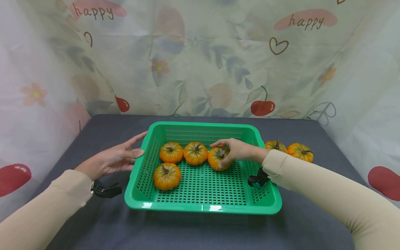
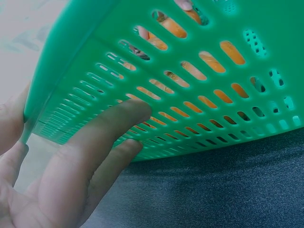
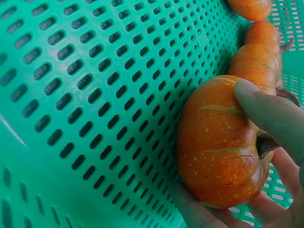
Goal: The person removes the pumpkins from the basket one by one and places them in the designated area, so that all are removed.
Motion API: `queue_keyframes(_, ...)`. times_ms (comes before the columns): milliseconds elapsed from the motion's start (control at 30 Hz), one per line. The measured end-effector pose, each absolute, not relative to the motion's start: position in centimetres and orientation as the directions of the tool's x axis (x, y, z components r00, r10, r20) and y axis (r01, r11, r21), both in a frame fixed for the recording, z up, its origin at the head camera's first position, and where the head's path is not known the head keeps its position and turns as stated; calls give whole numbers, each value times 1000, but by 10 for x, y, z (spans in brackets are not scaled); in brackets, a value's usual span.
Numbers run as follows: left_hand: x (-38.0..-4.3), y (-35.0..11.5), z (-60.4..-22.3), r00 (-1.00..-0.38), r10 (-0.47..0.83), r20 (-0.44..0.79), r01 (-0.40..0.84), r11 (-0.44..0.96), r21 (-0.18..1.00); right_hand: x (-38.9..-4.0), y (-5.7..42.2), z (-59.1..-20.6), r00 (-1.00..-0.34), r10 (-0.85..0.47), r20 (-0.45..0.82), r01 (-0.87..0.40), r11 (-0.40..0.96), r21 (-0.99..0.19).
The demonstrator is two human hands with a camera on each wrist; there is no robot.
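Observation:
A green perforated plastic basket (image 1: 202, 207) stands on the dark table. My left hand (image 1: 117, 156) rests against its left wall; in the left wrist view the fingers (image 2: 107, 121) lie fairly straight along the slotted side, and others reach the rim. Inside the basket, my right hand (image 1: 234, 151) grips a small orange pumpkin (image 1: 216, 160) from above, thumb on one side and fingers on the other, as the right wrist view also shows with the held pumpkin (image 3: 218, 147). Left of it sit more pumpkins: one in the middle (image 1: 195, 153), one behind (image 1: 171, 152) and one in front (image 1: 167, 177).
Outside the basket's right wall, two more pumpkins lie on the table, one (image 1: 275, 146) partly behind the rim and another (image 1: 300, 152) farther right. A patterned cloth (image 1: 193, 69) hangs behind and at both sides of the dark table (image 1: 175, 232).

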State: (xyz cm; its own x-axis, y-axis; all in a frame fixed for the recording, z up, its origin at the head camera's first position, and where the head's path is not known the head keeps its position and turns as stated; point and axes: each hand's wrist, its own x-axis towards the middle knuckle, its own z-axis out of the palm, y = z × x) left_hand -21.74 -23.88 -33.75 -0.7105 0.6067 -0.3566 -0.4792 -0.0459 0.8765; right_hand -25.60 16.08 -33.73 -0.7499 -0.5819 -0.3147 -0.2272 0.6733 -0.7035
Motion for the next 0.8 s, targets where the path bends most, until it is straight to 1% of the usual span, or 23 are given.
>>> queue_keyframes(467, -217, -239, -338, -716, 597, -363, -475, -36, 879, -257, 162, -339, -756, -575, -312, -237, 685, -688)
queue_keyframes(700, -217, -238, -338, -715, 601, -357, -469, -33, 883, -253, 162, -332, -763, -574, -299, -259, 694, -672)
queue_keyframes(800, -217, -239, -337, -715, 603, -354, -473, -43, 880, -250, 162, -324, -768, -574, -284, -258, 683, -683)
